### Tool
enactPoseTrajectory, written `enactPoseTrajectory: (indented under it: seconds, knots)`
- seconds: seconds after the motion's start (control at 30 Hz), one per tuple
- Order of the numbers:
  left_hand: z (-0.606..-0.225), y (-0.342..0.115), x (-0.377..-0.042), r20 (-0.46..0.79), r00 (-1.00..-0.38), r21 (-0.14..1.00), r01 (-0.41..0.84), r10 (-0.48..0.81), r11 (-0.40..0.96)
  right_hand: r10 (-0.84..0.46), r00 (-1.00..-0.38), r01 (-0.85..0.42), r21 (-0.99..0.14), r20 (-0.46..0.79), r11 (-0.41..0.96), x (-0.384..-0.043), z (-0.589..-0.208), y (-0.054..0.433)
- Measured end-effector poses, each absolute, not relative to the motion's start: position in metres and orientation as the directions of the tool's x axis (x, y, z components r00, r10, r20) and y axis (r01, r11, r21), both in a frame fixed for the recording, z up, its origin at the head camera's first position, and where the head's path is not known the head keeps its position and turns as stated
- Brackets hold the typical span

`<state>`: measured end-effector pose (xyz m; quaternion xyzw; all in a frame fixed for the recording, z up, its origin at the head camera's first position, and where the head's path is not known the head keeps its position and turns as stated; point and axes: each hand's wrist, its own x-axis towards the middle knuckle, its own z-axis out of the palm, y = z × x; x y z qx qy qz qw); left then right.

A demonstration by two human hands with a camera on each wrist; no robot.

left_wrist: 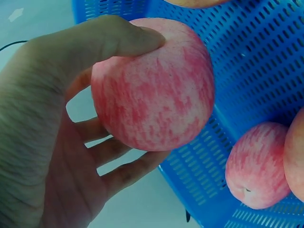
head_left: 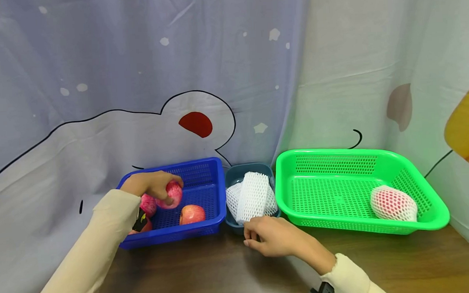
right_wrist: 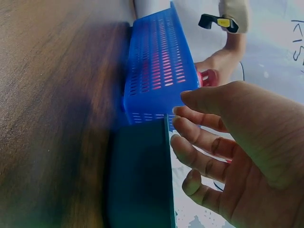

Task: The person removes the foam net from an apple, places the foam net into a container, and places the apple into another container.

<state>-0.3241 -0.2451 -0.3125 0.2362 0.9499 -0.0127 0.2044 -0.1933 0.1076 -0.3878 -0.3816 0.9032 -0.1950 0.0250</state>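
My left hand point(head_left: 152, 185) grips a red apple point(head_left: 173, 194) above the blue basket point(head_left: 221, 195). In the left wrist view the thumb presses near the apple's top while the fingers curve round its far side. More apples lie in that basket, one of them a yellow-red apple point(head_left: 192, 214) near the front. My right hand point(head_left: 275, 236) is at the front rim of a small dark teal bin point(head_left: 231, 175), fingers loosely bent and holding nothing. White foam net sleeves point(head_left: 253, 196) fill the bin, close to the right fingertips. Whether the fingertips touch them cannot be told.
A green basket point(head_left: 324, 219) stands to the right of the bin, with an apple in a white foam net point(head_left: 393, 203) at its right end. All three containers stand side by side on a brown wooden table point(head_left: 208, 270). Behind them hangs a printed curtain point(head_left: 231, 68).
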Motion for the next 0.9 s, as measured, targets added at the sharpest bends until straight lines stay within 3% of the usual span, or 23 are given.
enactPoseTrajectory:
  seconds: [0.9]
  knots:
    - [-0.330, -0.246, -0.330, -0.662, -0.682, 0.168, 0.269, 0.311, 0.948, -0.697, -0.711, -0.669, -0.388, 0.088, 0.634, -0.192, -0.388, 0.108]
